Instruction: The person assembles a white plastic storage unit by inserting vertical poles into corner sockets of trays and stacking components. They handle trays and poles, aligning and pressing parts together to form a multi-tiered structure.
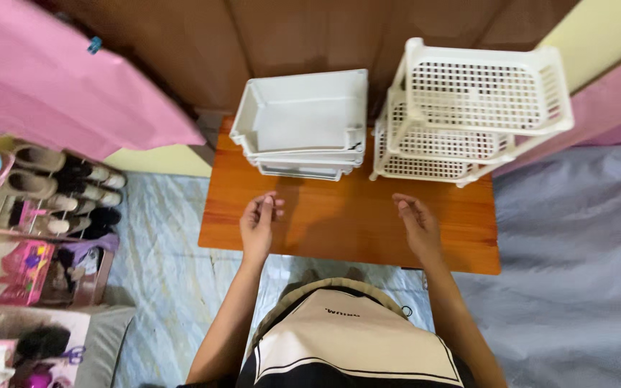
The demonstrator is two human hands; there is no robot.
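Observation:
My left hand [259, 221] hovers over the near left part of a small wooden table [339, 223], fingers loosely curled, holding nothing. My right hand [417, 223] hovers over the near right part, fingers relaxed and apart, also holding nothing. At the table's far side stands a stack of white solid-walled plastic trays [303, 122]. To its right stands a white perforated plastic rack [468, 108] with three stacked basket tiers, tilted toward me. Both hands are apart from the trays and the rack.
A shoe rack [52, 194] with several pairs stands at the left, with pink boxes [26, 269] below it. Pink cloth [59, 79] hangs at the upper left. A wooden wall [289, 36] lies behind the table. A grey-blue sheet [576, 266] covers the floor at right.

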